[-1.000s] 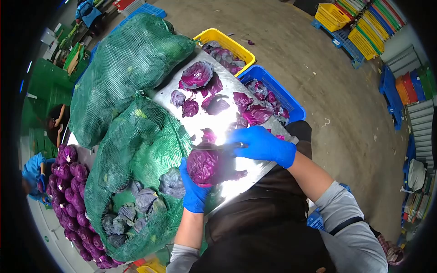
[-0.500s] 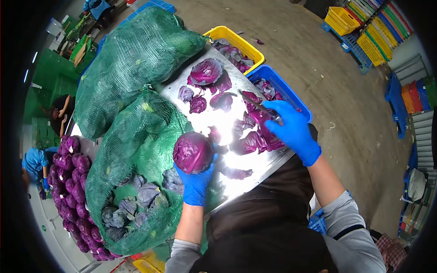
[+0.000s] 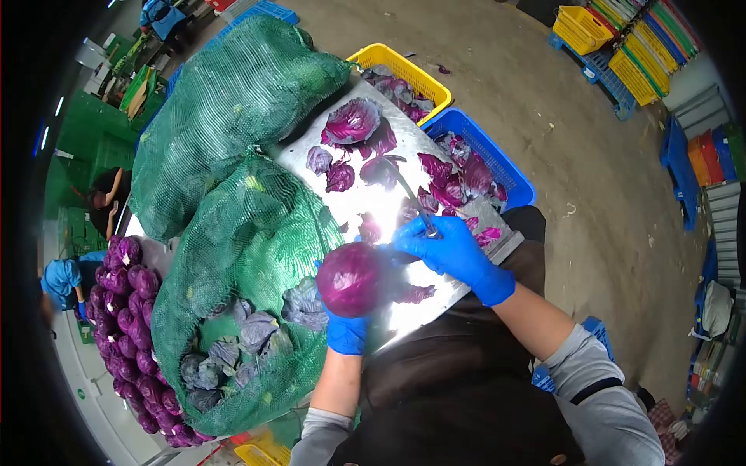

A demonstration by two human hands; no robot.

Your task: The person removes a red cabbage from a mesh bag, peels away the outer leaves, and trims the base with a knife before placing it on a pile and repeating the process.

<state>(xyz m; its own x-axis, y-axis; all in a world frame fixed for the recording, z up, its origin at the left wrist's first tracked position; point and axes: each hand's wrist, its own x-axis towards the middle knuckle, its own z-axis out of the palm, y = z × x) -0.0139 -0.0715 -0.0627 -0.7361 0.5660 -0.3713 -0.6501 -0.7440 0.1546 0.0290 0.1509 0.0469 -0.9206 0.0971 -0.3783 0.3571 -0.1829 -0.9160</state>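
Note:
A round red cabbage (image 3: 349, 279) rests in my blue-gloved left hand (image 3: 346, 334), held from below with the fingers mostly hidden behind it. Close by on the right, my gloved right hand (image 3: 454, 255) is closed round a thin curved knife (image 3: 410, 190), whose blade points up and away from me. Beneath both hands lies the shiny metal table (image 3: 404, 326). Loose purple leaves (image 3: 447, 190) and a larger piece of cabbage leaf (image 3: 353, 122) are scattered over it.
On the left lie a full green mesh sack (image 3: 225, 109) and an opened mesh sack (image 3: 233, 210) with several cabbages (image 3: 260, 332). Stacked purple cabbages (image 3: 128, 326) stand farther left. A yellow crate (image 3: 435, 84) and a blue crate (image 3: 517, 180) hold leaves. A person (image 3: 62, 279) is at far left.
My right hand has moved left and down with the knife, nearer to the cabbage. Purple leaves have dropped from it toward the blue crate. The cabbage has shifted slightly right and toward me.

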